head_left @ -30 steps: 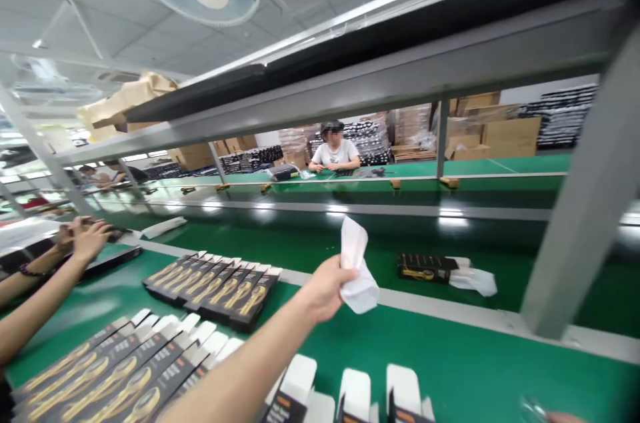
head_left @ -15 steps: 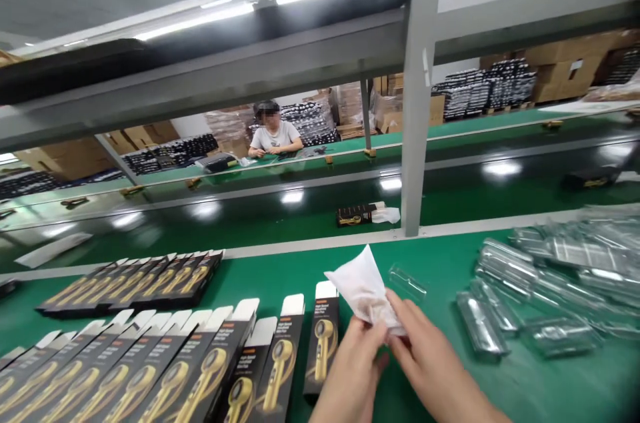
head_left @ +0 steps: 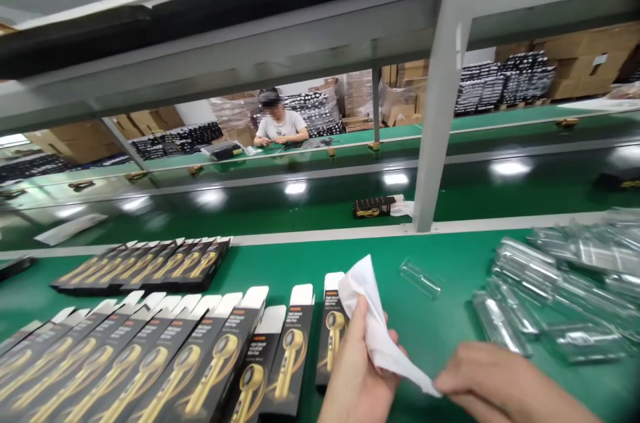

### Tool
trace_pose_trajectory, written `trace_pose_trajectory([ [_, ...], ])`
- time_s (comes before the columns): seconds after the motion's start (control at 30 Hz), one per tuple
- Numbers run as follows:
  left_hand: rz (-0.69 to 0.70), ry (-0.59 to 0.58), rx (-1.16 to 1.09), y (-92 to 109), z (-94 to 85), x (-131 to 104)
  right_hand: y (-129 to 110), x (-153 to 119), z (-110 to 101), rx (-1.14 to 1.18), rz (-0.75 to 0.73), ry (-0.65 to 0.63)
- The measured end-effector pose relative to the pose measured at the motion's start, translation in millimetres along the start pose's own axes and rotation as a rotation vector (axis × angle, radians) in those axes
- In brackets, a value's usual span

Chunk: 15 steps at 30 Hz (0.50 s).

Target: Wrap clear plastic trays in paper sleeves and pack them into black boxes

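My left hand holds a white paper sheet upright at the bottom middle. My right hand pinches the sheet's lower right corner, pulling it out flat. Just left of my hands lies a row of several black boxes printed with a gold device, their white end flaps open. A second, flatter row of the same black boxes lies farther back on the green table.
Clear plastic trays are piled at the right; one small clear piece lies alone. A grey frame post stands ahead. Behind it, a black box with white paper rests on the conveyor belt. A person sits across.
My view has dropped from the far conveyor to the table in front of me. The sheet, first held out in my left hand alone, is now held by both hands, which pull it apart.
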<state>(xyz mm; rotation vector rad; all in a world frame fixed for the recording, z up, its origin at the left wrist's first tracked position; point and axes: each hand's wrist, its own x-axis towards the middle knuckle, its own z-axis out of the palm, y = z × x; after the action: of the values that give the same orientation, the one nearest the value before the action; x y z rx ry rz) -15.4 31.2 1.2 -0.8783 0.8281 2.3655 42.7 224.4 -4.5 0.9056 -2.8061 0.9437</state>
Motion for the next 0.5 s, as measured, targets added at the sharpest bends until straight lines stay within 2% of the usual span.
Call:
trace_pose_trajectory([
  [0.1, 0.137, -0.053, -0.002, 2.9, -3.9, -2.8, 35.7, 18.4, -13.0, -0.078, 0.198, 0.085],
  [0.17, 0.120, -0.087, 0.052, 2.2, -5.5, -5.7, 64.0, 35.7, -4.2, -0.274, 0.338, 0.137],
  [0.27, 0.104, -0.188, 0.125, -2.2, -9.6, -7.3, 90.0, 54.4, 16.7, -0.377, 0.393, 0.125],
  [0.37, 0.147, -0.268, 0.174, -5.7, -15.8, -5.3, 79.0, 56.3, 20.8, -0.343, 0.381, 0.140],
  [0.5, 0.212, -0.312, 0.123, -10.4, -17.8, -1.9, 22.3, 46.7, 11.7, -0.084, 0.357, 0.277],
])
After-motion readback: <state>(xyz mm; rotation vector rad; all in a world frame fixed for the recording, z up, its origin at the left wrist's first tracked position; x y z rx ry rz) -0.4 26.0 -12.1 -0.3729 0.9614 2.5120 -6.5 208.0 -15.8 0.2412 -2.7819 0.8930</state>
